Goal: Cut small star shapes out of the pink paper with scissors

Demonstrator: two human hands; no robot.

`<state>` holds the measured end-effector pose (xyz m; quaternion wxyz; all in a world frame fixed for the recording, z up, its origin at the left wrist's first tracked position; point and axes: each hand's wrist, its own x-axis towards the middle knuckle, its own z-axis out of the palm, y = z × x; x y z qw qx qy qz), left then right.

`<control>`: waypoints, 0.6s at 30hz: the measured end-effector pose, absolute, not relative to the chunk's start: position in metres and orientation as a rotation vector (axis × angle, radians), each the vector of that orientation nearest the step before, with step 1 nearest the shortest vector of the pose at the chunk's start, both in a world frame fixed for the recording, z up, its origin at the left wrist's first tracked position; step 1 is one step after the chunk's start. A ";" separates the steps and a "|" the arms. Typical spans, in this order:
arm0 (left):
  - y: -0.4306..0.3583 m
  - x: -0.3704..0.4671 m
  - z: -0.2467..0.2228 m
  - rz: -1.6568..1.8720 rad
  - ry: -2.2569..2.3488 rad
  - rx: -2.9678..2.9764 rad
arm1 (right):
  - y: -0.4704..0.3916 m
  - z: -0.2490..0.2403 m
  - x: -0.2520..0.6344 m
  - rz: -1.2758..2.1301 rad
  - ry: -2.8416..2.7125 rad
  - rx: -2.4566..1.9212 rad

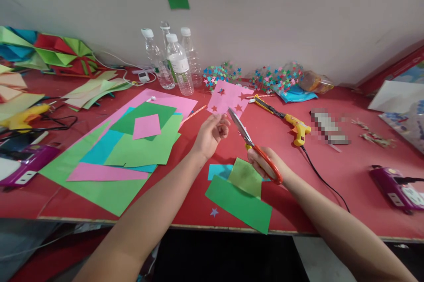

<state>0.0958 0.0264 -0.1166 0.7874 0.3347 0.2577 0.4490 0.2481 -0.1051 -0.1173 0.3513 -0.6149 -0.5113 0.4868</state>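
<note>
My left hand (211,134) is closed, its fingertips pinching the lower edge of a pink paper sheet (228,95) that has several star-shaped holes. The red table shows through those holes. In my right hand (266,161) is a pair of scissors (243,129) with orange-red handles. Its blades look nearly closed and point up and left, with the tips close to the sheet's lower edge. Below the hands lie a dark green paper piece (243,204), a light green piece (247,178) and a blue piece (218,171). A small pale star (214,212) lies near the table's front edge.
Layered coloured sheets (132,149) cover the left side. Plastic bottles (180,65) stand by the wall, beside bags of stars (278,77). A yellow cutter (265,106), a corded glue gun (298,129) and a purple power strip (397,187) are on the right.
</note>
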 end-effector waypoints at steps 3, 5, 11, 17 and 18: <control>0.023 0.098 -0.120 1.081 0.597 0.872 | -0.105 -0.116 0.246 1.295 -1.286 -1.655; 0.024 0.098 -0.121 1.165 0.642 0.929 | -0.105 -0.113 0.245 1.321 -1.262 -1.671; 0.028 0.094 -0.119 1.265 0.653 0.980 | -0.104 -0.107 0.244 1.335 -1.278 -1.709; 0.030 0.092 -0.119 1.309 0.681 1.163 | -0.106 -0.110 0.250 1.357 -1.367 -1.663; 0.030 0.091 -0.119 1.304 0.682 1.190 | -0.106 -0.110 0.251 1.355 -1.383 -1.652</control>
